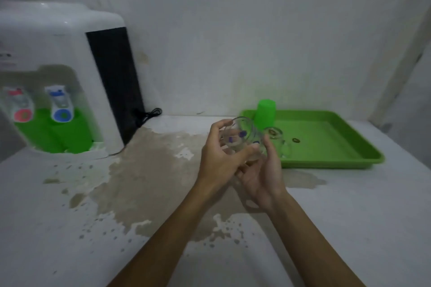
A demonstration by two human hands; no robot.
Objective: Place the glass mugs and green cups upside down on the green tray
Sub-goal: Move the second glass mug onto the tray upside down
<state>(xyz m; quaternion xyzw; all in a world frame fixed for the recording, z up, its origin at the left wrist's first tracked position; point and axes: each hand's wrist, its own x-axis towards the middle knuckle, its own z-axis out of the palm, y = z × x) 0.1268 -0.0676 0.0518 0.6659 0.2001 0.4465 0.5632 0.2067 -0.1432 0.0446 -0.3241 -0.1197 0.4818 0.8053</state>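
A clear glass mug (242,134) lies tilted on its side in the air, just left of the green tray (331,144). My left hand (221,158) grips it from the left, with fingers showing through the glass. My right hand (265,170) cups it from below and from the right. On the tray's near left part a second glass mug (278,144) stands upside down, its handle pointing right. One green cup (264,113) stands upside down at the tray's far left corner.
A white water dispenser (58,77) with red and blue taps stands at the left, two green cups (70,134) under the taps. Its black cord (149,114) lies by the wall. The white counter (93,228) has worn brown patches.
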